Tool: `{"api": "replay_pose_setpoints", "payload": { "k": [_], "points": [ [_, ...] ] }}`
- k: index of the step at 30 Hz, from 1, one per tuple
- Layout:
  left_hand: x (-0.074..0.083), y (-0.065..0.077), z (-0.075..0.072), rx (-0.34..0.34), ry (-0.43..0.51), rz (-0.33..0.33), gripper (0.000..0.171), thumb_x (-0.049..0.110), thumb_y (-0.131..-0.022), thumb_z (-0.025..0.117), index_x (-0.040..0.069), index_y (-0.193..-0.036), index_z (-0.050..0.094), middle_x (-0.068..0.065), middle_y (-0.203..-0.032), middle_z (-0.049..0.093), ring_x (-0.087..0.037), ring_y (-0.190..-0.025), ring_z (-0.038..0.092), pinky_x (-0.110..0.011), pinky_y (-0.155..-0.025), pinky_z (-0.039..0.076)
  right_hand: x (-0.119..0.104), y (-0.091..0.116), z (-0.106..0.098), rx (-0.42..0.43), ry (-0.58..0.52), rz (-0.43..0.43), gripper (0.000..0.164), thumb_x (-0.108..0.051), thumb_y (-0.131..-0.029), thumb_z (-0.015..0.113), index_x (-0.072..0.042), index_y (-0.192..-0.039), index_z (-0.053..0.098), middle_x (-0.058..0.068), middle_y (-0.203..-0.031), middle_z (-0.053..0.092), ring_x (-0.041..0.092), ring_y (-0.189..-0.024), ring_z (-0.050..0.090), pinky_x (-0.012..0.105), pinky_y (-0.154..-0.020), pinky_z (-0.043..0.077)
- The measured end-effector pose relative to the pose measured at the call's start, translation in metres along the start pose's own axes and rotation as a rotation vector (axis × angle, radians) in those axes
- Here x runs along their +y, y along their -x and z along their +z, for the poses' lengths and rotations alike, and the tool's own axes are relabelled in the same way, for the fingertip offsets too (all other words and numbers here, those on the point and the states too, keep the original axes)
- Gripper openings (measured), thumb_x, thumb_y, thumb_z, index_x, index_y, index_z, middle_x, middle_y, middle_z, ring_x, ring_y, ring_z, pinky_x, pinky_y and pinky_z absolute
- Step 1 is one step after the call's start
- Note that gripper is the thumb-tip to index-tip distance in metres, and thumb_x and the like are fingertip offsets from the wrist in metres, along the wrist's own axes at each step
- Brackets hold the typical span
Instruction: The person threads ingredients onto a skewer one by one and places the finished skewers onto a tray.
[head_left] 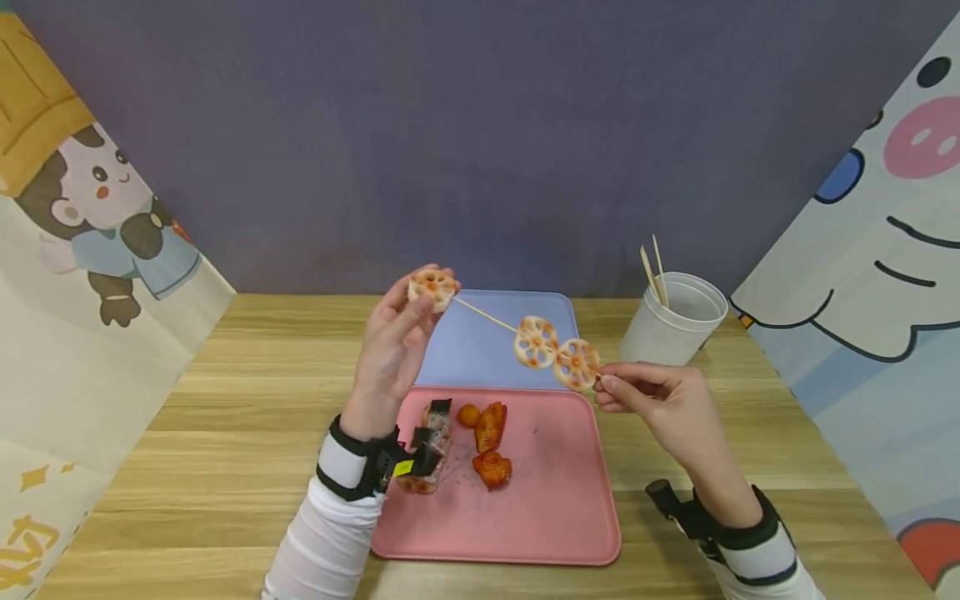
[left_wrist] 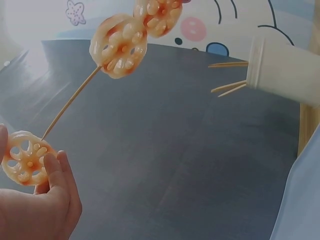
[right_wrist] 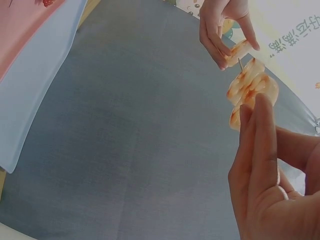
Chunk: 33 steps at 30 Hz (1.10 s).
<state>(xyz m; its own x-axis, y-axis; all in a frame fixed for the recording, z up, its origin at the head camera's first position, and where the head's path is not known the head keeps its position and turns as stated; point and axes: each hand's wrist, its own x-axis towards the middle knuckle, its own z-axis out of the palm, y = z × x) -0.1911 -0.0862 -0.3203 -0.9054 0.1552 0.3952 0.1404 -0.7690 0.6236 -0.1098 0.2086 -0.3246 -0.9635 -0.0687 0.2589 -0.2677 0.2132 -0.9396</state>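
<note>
A lotus root slice (head_left: 432,288) is pinched between the thumb and fingers of my left hand (head_left: 397,342). The tip of a thin wooden skewer (head_left: 486,314) meets this slice's edge; how deep it goes in, I cannot tell. Two more lotus root slices (head_left: 536,342) (head_left: 577,364) sit threaded side by side toward the skewer's other end. There my right hand (head_left: 660,404) pinches the skewer's end, just beyond the outer slice. Both hands are raised above the trays. In the left wrist view, a bare stretch of skewer (left_wrist: 70,103) runs between the held slice and the threaded pair.
Below lies a pink tray (head_left: 555,517) with orange-brown meat pieces (head_left: 492,471), a small orange ball (head_left: 468,416) and dark-topped pieces (head_left: 435,433) partly behind the left wrist. A blue tray (head_left: 480,358) lies behind it. At right stands a white cup (head_left: 667,329) holding several skewers (head_left: 656,271).
</note>
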Motion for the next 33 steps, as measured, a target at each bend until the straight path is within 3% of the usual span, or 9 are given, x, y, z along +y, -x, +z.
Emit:
{"api": "replay_pose_setpoints", "payload": {
  "k": [6, 19, 33],
  "points": [
    [-0.0001, 0.0008, 0.0015, -0.014, -0.011, -0.021, 0.037, 0.005, -0.087, 0.067, -0.001, -0.122, 0.056, -0.014, -0.12, 0.061, -0.023, -0.113, 0.059, -0.031, -0.103, 0.043, 0.0002, -0.0002, -0.0004, 0.003, 0.014, 0.008, 0.024, 0.0, -0.087, 0.065, 0.018, -0.102, 0.064, -0.004, -0.081, 0.073, 0.014, -0.068, 0.071, 0.033, -0.063, 0.057],
    [-0.0029, 0.0018, 0.0008, -0.023, -0.067, -0.031, 0.045, 0.009, -0.081, 0.074, 0.0, -0.122, 0.056, -0.013, -0.12, 0.063, -0.021, -0.111, 0.061, -0.027, -0.098, 0.047, -0.0019, 0.0006, -0.0003, 0.004, 0.03, 0.034, 0.025, -0.002, -0.087, 0.065, 0.017, -0.103, 0.064, -0.004, -0.081, 0.073, 0.014, -0.068, 0.071, 0.033, -0.064, 0.057],
    [-0.0036, 0.0017, -0.0005, -0.036, -0.084, -0.067, 0.042, 0.008, -0.083, 0.072, -0.001, -0.122, 0.057, -0.012, -0.118, 0.065, -0.021, -0.11, 0.063, -0.029, -0.099, 0.047, -0.0029, 0.0006, -0.0009, -0.014, -0.026, -0.02, 0.025, 0.002, -0.087, 0.064, 0.021, -0.102, 0.062, -0.002, -0.082, 0.073, 0.013, -0.068, 0.071, 0.031, -0.063, 0.057]
  ]
}}
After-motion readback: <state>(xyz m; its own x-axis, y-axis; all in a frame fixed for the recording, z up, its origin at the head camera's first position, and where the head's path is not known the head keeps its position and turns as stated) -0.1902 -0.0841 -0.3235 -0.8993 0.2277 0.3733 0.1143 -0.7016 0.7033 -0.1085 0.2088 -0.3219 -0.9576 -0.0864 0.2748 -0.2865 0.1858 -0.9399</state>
